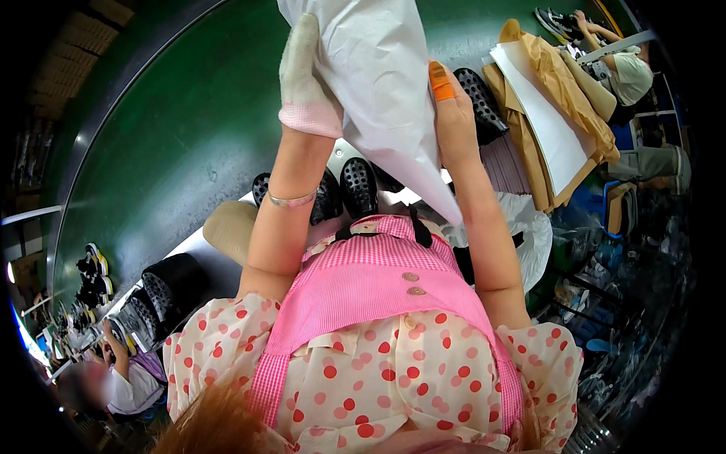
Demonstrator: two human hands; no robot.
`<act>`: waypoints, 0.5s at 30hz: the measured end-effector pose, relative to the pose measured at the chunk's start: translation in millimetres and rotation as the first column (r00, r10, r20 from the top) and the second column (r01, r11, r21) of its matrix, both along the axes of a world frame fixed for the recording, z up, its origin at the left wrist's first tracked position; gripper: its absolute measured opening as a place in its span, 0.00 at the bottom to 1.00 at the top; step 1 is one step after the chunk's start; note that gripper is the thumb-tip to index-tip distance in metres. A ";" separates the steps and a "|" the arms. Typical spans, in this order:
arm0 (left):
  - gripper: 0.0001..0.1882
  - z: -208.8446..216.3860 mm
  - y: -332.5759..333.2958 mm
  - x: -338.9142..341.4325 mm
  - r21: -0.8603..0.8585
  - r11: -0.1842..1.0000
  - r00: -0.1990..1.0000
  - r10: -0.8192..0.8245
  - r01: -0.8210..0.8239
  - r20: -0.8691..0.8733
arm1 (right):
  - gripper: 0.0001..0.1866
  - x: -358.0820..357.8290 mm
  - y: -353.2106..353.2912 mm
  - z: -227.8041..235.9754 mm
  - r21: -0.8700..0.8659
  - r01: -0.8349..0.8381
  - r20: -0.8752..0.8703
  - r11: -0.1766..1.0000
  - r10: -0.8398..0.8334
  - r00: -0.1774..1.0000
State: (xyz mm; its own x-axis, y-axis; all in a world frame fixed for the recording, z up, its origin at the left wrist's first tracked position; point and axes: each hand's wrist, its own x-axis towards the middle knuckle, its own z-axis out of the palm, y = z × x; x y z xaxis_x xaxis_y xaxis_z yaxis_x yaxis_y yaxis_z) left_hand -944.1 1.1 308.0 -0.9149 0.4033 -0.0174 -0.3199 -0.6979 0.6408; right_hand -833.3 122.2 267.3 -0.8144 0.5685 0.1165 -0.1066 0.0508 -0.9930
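Left hand: my gloved left hand [306, 83], upper middle of the frame, holds one edge of the white paper [382, 83]; fingers straight and close together, thumb hidden.
Right hand: my bare right hand [456, 125] holds the opposite edge; orange tape [441, 82] wraps a fingertip, and the other fingertips are out of sight.
White paper: top centre, between my hands, a corner drooping toward the middle; gripped from both sides, I judge, so the limp sheet stays spread.
Black shoes: the perforated black shoes [358, 188] stand side by side at centre, nearest my apron [378, 265], probably for easy reach.
Paper stack: white sheets on brown wrapping [548, 117], upper right, likely kept on my right for handy picking.
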 end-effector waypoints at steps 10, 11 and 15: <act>0.28 -2.1 -15.5 -0.3 0.071 0.978 0.980 -0.196 0.198 -0.038 | 0.26 6.0 13.1 -2.6 -0.441 -0.148 0.081 0.885 0.204 0.976; 0.28 -2.2 -16.4 -0.4 0.088 0.971 0.975 -0.218 0.221 -0.040 | 0.25 7.2 12.6 -3.7 -0.418 -0.146 0.117 0.897 0.212 0.970; 0.28 2.4 -17.9 4.1 0.054 0.979 0.981 -0.195 0.196 -0.012 | 0.12 9.4 8.4 -3.4 -0.353 -0.138 -0.003 0.926 0.146 0.989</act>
